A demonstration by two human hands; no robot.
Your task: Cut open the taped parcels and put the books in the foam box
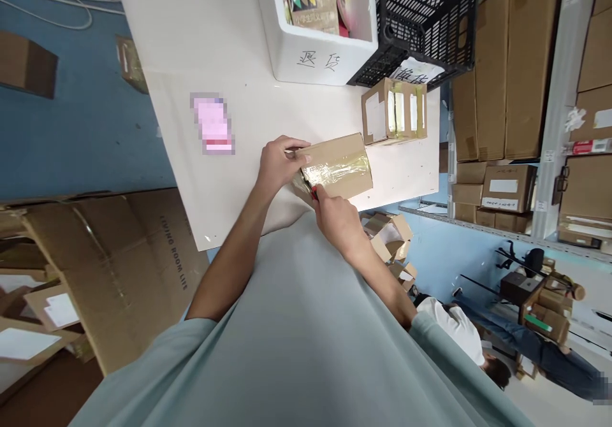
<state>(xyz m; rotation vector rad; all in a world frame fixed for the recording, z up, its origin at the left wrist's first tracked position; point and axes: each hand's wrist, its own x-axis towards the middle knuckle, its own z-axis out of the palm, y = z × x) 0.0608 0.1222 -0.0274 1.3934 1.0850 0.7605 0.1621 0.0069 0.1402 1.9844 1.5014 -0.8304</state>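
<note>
A small cardboard box [342,159] with shiny clear tape along it lies on the white table, close to my body. My left hand [281,164] grips its left end, with the thumb on top and the fingers at the far edge. Closed around a small cutter [314,191] with red and dark parts, my right hand [338,220] is at the near left corner of the box. The cutter touches the taped end; its blade is too small to make out, and most of its handle is hidden in the fist.
Behind the box stands a second taped carton [375,118] with white labels. A white foam box [325,57] holding books and a black plastic crate [430,25] are at the back. A blurred pink item [213,124] lies left. Shelves of cartons and another person [452,325] are right.
</note>
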